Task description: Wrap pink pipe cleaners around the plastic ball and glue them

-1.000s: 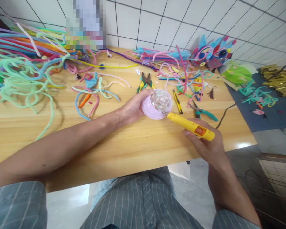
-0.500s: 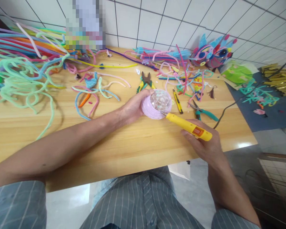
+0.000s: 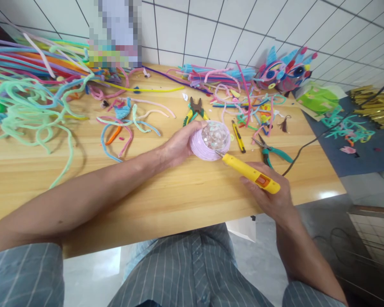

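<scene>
Since a second ago the right hand [image 3: 273,200] has drifted a little leftward, its fingers wrapped around a yellow plastic glue gun [image 3: 251,172] — more of the teal-handled metal pliers [image 3: 277,153] now shows beyond those fingers. The left hand [image 3: 181,145] has stayed put, its fingers gripping a round, ridged lilac piece [image 3: 200,148] by its left side, over the wooden counter [image 3: 166,200]. Just right of the left fingers, within the piece, sits a clear, shiny centre [image 3: 215,135]; whether it is hollow cannot be told. The metal tip [image 3: 219,154] meets the piece's near edge, between both sets of fingers.
</scene>
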A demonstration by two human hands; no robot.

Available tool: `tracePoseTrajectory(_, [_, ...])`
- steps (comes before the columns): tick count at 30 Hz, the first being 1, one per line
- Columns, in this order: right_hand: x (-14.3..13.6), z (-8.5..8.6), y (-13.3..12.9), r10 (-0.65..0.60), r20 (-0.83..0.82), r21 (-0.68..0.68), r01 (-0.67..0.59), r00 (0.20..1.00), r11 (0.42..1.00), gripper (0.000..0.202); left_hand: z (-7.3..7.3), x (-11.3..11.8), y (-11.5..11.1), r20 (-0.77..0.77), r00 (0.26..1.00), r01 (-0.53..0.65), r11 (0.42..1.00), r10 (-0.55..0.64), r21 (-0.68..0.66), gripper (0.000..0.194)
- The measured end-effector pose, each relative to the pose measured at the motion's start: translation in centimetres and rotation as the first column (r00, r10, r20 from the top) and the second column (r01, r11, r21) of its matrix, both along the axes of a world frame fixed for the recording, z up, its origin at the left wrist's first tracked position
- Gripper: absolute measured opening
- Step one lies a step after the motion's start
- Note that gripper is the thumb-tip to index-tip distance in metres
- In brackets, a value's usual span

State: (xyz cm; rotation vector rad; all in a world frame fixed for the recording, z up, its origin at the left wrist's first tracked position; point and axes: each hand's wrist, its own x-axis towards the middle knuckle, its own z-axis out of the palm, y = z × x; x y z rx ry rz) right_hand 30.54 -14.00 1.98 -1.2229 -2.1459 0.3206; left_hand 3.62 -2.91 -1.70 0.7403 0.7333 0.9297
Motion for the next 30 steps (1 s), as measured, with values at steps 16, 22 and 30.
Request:
tracePoseTrajectory(16, [-0.04, 0.01, -0.07, -0.008, -0.007, 0.01, 0.008, 1.0, 1.0, 0.029, 0.3, 0.13, -0.26, 0.027, 1.0, -0.009, 1.0, 0.009, -0.001, 0.042])
tracePoseTrajectory(22, [0.04, -0.07, -0.19, -0.005, -0.005, 0.004, 0.005, 1.0, 1.0, 0.03, 0.38, 0.08, -0.32, 0.003, 1.0, -0.015, 1.0, 0.015, -0.004, 0.042])
tracePoseTrajectory(30, [-0.21, 0.0, -0.21, -0.035, -0.03, -0.025, 0.034, 0.999, 0.999, 0.021, 0.31, 0.21, -0.34, 0.017, 1.0, -0.012, 1.0, 0.013, -0.012, 0.042])
